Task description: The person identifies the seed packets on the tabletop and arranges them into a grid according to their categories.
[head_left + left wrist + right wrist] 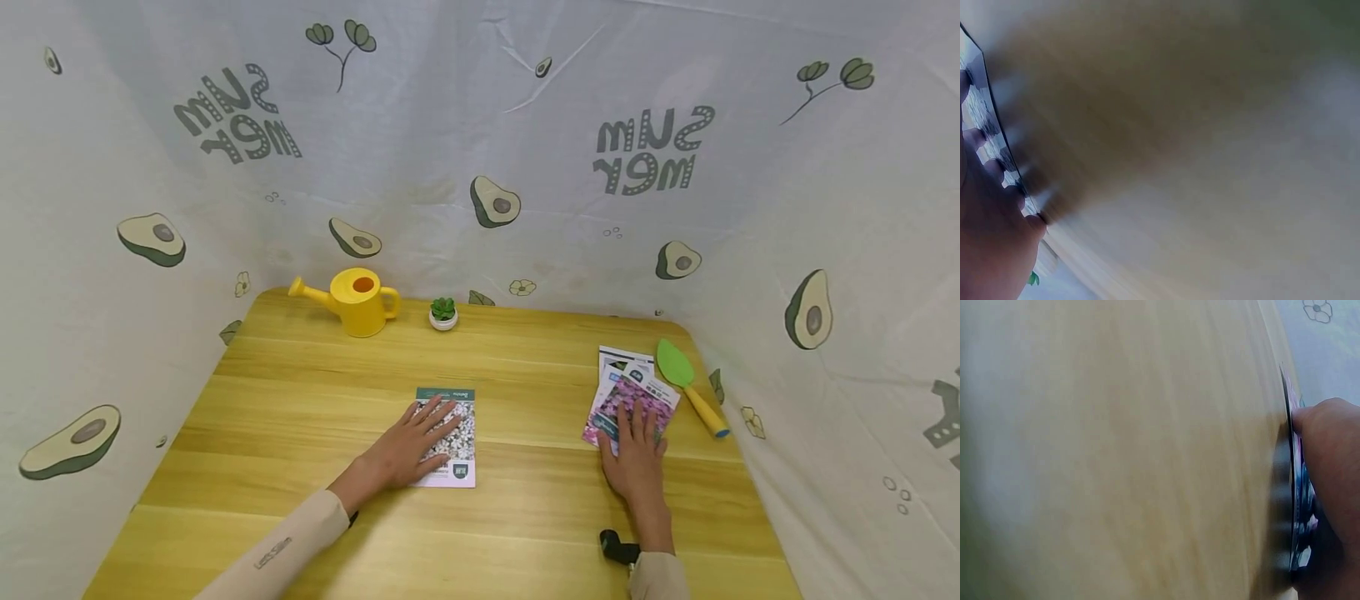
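Note:
My left hand (405, 446) lies with fingers spread on a seed packet (461, 429) printed with white flowers, near the middle of the table. The left wrist view catches that hand's fingers along the packet's edge at its left border. Over on the right, my right hand (636, 462) rests its extended fingers on a pink-flower seed packet (652, 398). Beneath that packet, other seed packets (626, 357) overlap in a loose pile and are partly hidden. In the right wrist view the thumb (1316, 419) touches the packet's edge.
A yellow watering can (360, 304) and a small potted succulent (443, 314) stand along the table's back edge. Right of the packet pile lies a trowel (678, 367) with a green blade and yellow handle. Printed cloth (420, 158) hangs behind the wooden table (315, 400) and at its sides.

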